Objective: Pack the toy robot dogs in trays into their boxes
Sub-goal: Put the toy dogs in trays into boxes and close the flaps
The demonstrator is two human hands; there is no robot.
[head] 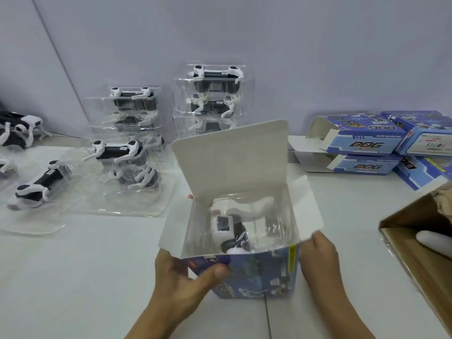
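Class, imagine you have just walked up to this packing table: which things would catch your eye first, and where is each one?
First, the open blue box in the centre foreground, gripped by the left hand and right hand, with a toy robot dog in its clear tray inside. Behind it, stacks of trayed dogs stand against the wall. At the right lie empty blue boxes.

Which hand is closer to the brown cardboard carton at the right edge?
Right. The right hand is at the blue box's right side flap, toward the brown carton; the left hand holds the box's far side.
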